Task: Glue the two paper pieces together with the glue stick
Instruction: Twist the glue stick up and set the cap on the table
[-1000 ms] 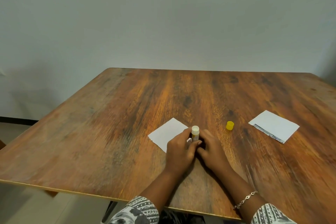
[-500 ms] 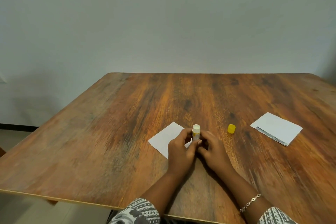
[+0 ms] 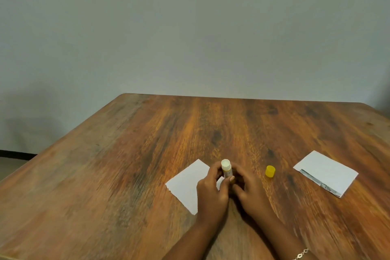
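**Glue stick (image 3: 226, 168) held upright in both hands at the near middle of the desk (image 3: 147, 164)**

A plain, matte grey-white wall (image 3: 190, 27) filled the far half of the view. Below it lay the desk, a broad slab of streaked brown wood grain with a rounded far-left corner. Its far and left parts lay bare, leaving wide room on those sides.

Two white paper pieces lay flat and well apart. The right paper (image 3: 326, 172) was a clean rectangle near the right edge, with a grey printed strip along its near-left side. The left paper (image 3: 185, 183) was squarish with a slightly ragged left corner, and its right part was hidden under the hands.

The left hand (image 3: 212, 192) curled round the short white cylinder, thumb laid across its label. The right hand (image 3: 249, 190) wrapped the lower end with bent fingers. The stick's round pale top was uncovered and rose above the fingers.

The small yellow cap (image 3: 270, 171) stood on the wood just right of the hands, between them and the right paper. A thin silver bracelet (image 3: 300, 253) circled the right wrist at the near edge.
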The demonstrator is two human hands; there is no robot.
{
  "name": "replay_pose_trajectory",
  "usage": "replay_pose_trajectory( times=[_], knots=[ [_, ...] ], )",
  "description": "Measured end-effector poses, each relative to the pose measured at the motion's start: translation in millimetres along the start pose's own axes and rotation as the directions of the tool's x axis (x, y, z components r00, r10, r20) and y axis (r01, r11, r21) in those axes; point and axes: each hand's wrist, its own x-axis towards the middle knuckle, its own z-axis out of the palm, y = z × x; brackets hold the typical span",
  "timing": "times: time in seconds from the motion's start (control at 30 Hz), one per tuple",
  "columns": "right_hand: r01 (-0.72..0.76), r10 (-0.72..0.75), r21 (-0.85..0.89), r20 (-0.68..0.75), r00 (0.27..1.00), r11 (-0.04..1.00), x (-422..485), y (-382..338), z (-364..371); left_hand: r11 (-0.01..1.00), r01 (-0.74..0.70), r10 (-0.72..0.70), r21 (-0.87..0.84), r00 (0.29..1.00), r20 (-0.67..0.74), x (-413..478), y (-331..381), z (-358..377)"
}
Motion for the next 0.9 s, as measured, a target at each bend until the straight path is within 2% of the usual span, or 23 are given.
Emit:
replay_pose_trajectory(
  times=[0.17, 0.4, 0.53, 0.63, 0.8, 0.9],
  knots=[
    [-0.022, 0.022, -0.025, -0.031, 0.999, 0.999, 1.3, 3.8, 4.4, 0.996, -0.069, 0.065, 0.049, 0.995, 0.069, -1.0, -1.6, -0.4],
    [-0.007, 0.006, 0.080, 0.017, 1.000, 0.997, 3.2, 3.0, -0.9, 0.997, -0.051, 0.049, 0.058, 0.998, 0.035, 0.9, -2.3, -2.1],
    [0.006, -0.006, -0.041, 0.008, 1.000, 0.999, 1.7, 3.5, 3.5, 0.998, -0.033, 0.032, 0.053, 0.999, 0.016, 0.7, -1.5, -1.7],
    [0.005, -0.007, -0.055, -0.024, 1.000, 0.998, 1.9, 3.8, 1.5, 0.999, -0.027, 0.026, 0.046, 0.999, 0.026, -0.6, -0.6, -1.6],
    [-0.032, 0.028, 0.079, 0.049, 0.998, 0.996, 0.9, 2.1, -3.7, 0.999, -0.004, 0.004, 0.035, 1.000, 0.014, 1.9, -1.8, -4.7],
    [0.000, -0.002, 0.025, 0.067, 0.998, 1.000, 0.9, 1.8, -1.8, 0.999, 0.001, -0.001, 0.037, 1.000, 0.008, 3.0, -2.0, -4.0]
  ],
)
